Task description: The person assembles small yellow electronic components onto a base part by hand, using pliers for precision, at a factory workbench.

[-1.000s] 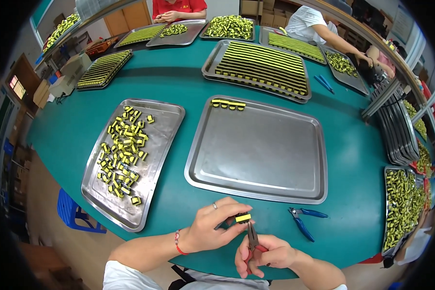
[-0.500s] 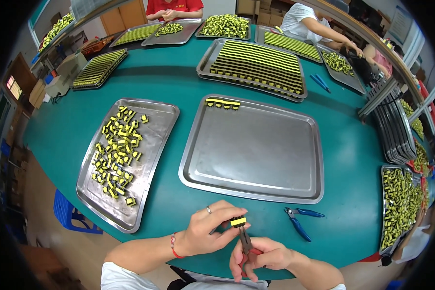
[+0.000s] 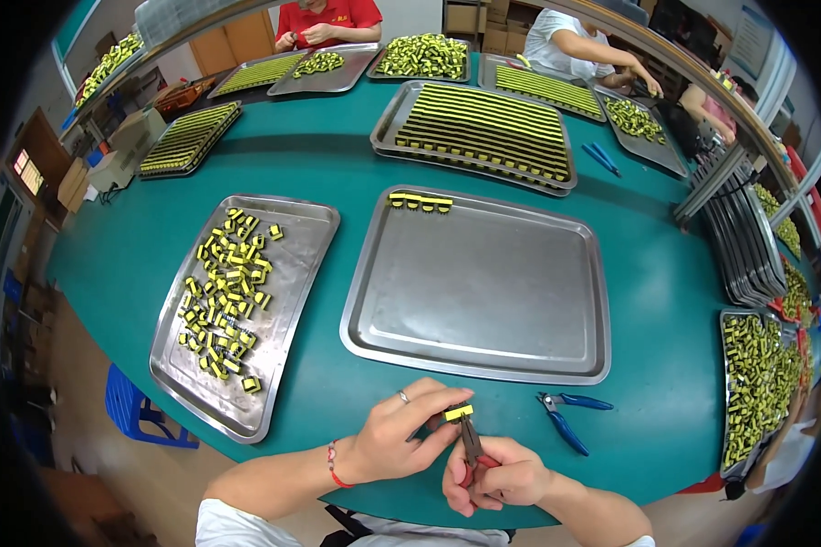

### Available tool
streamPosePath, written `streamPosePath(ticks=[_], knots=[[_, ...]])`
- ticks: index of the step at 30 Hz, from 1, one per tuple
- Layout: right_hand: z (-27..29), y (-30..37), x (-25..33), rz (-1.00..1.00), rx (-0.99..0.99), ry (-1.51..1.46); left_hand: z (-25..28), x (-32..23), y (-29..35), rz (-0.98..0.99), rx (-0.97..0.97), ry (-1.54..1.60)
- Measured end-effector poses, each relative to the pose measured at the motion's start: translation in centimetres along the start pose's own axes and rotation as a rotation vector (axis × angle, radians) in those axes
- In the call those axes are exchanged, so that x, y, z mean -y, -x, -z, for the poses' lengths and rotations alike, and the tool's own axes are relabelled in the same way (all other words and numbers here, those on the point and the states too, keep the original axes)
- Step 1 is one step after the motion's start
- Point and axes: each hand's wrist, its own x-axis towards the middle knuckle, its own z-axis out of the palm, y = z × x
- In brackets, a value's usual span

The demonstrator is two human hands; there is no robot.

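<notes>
My left hand [image 3: 401, 433] pinches a small yellow-and-black transformer [image 3: 459, 414] between thumb and fingertips, near the table's front edge. Closed around red-handled needle-nose pliers [image 3: 471, 444], my right hand [image 3: 497, 474] holds their dark jaws up against the transformer's near side. Whether the jaws grip a pin cannot be made out. Beyond my hands lies a metal tray [image 3: 483, 301] with a short row of transformers [image 3: 420, 201] in its far left corner. To the left, another metal tray [image 3: 292, 301] carries many loose transformers [image 3: 223, 292].
Blue-handled cutters [image 3: 570, 419] lie right of my hands. A filled tray [image 3: 479, 132] of rowed transformers stands farther back. Stacked trays [image 3: 739, 228] and a tray of loose pieces [image 3: 757, 392] line the right side. Two people [image 3: 328, 23] [image 3: 570, 46] sit across the table.
The pliers and my right hand have shifted slightly up and right, the pliers' tips now nearer the transformer's face. My left hand keeps its pinch. Across the table, the people's hands have moved.
</notes>
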Motion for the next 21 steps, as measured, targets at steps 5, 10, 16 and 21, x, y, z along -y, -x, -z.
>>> streamPosePath(ticks=[5,10,16,21], knots=[[-0.2,-0.6,-0.3,0.02,-0.048,-0.03,-0.1,0.3,-0.1,0.023,0.01,-0.011],[-0.1,-0.8,-0.5,0.0,-0.051,0.028,-0.1,0.4,-0.2,0.012,0.03,0.01],[-0.1,-0.9,-1.2,0.048,-0.068,-0.02,-0.5,0.6,0.1,0.027,-0.021,0.007],[-0.2,-1.3,-1.8,0.079,-0.096,-0.084,-0.7,0.5,0.2,0.065,-0.052,0.044]])
